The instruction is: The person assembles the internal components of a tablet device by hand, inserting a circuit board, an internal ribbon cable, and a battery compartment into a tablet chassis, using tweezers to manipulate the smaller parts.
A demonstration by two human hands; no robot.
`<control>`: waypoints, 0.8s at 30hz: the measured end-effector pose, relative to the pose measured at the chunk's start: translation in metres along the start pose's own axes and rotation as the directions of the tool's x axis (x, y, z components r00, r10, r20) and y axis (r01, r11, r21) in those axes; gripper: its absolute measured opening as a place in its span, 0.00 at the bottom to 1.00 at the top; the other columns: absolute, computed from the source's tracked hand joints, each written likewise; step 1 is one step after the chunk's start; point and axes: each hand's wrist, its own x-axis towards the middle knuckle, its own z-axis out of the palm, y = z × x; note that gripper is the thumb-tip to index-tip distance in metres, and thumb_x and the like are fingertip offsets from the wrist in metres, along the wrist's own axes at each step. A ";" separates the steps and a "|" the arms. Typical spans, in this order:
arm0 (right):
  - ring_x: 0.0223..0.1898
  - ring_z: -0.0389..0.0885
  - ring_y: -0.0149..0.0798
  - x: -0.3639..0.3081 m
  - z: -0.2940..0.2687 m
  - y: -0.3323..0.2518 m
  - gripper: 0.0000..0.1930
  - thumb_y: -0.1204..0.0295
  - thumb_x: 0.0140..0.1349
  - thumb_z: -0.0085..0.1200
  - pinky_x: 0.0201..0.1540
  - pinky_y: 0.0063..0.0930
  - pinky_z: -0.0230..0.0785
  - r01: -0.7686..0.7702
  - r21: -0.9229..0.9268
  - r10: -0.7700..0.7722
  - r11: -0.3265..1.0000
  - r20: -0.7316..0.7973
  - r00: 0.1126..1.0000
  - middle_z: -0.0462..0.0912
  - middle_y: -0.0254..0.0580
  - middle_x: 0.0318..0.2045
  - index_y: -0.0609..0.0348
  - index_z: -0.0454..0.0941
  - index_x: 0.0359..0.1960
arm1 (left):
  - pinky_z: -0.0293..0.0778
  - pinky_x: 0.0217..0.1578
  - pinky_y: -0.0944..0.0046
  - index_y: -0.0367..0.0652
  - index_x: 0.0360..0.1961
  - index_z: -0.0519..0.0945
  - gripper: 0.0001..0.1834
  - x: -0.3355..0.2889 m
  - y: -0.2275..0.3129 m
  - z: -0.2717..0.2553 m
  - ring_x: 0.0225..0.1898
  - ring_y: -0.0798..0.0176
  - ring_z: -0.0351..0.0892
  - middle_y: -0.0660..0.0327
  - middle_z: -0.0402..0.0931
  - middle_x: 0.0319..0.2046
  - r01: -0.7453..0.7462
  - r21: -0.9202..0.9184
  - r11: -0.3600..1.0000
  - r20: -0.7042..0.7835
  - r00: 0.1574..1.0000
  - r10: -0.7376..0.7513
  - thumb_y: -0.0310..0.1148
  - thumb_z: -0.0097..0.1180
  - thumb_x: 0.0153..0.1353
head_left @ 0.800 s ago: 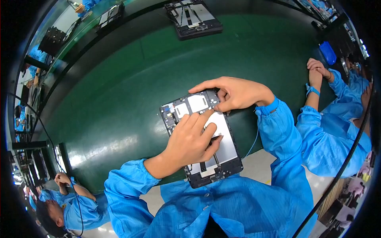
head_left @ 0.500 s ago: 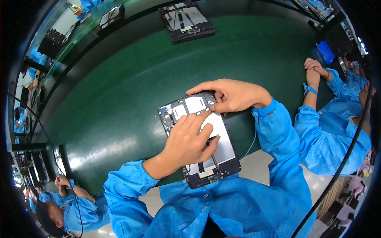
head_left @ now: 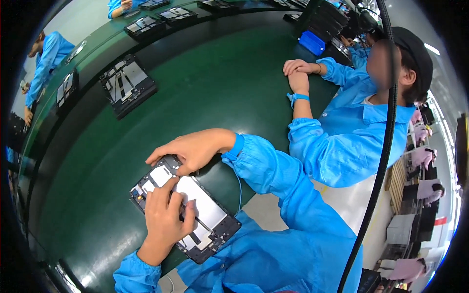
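An opened tablet (head_left: 207,207) lies on the green table at its near edge, its white inner plates, black frame and small circuit parts bare. My right hand (head_left: 198,149) grips its upper end, thumb on the inner face and index finger stretched along the outer edge. Over the tablet's left side rests my left hand (head_left: 166,212), its index fingertip near the right thumb. The left thumb stands apart from the other fingers, and I see nothing held between them. Part of the tablet is hidden under this hand.
Another opened tablet (head_left: 127,85) lies farther off on the green table (head_left: 210,83). Several more stand along a raised dark ledge behind. At the right sits a co-worker (head_left: 349,127) with hands crossed, near a blue box (head_left: 311,43). A black cable (head_left: 381,161) hangs across the right side.
The view has swung to the right, so my hands and the tablet appear farther left and lower, and more of the co-worker shows. Both hands stay on the tablet in much the same pose.
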 end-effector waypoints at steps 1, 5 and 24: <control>0.46 0.86 0.40 0.000 -0.001 0.000 0.42 0.80 0.61 0.64 0.49 0.35 0.79 -0.020 0.037 0.020 0.999 0.005 1.000 0.83 0.50 0.69 0.56 0.69 0.81 | 0.72 0.41 0.49 0.39 0.34 0.81 0.12 0.000 0.000 0.001 0.41 0.47 0.80 0.44 0.84 0.56 -0.002 -0.003 1.000 0.002 1.000 0.002 0.33 0.71 0.55; 0.53 0.87 0.45 -0.003 -0.001 0.004 0.42 0.79 0.60 0.64 0.56 0.37 0.79 -0.039 0.028 0.038 0.999 0.004 0.999 0.83 0.52 0.68 0.57 0.69 0.80 | 0.72 0.41 0.49 0.38 0.35 0.81 0.12 0.002 0.001 0.003 0.41 0.46 0.80 0.44 0.83 0.56 0.003 0.006 1.000 0.015 1.000 -0.003 0.32 0.70 0.55; 0.59 0.86 0.49 -0.022 -0.013 0.000 0.41 0.75 0.60 0.66 0.60 0.38 0.78 0.068 -0.039 -0.069 0.997 -0.003 0.998 0.84 0.55 0.67 0.59 0.70 0.79 | 0.71 0.42 0.49 0.38 0.36 0.81 0.11 0.023 0.022 -0.001 0.42 0.47 0.80 0.44 0.82 0.57 0.026 0.001 1.000 0.053 0.998 -0.026 0.31 0.70 0.56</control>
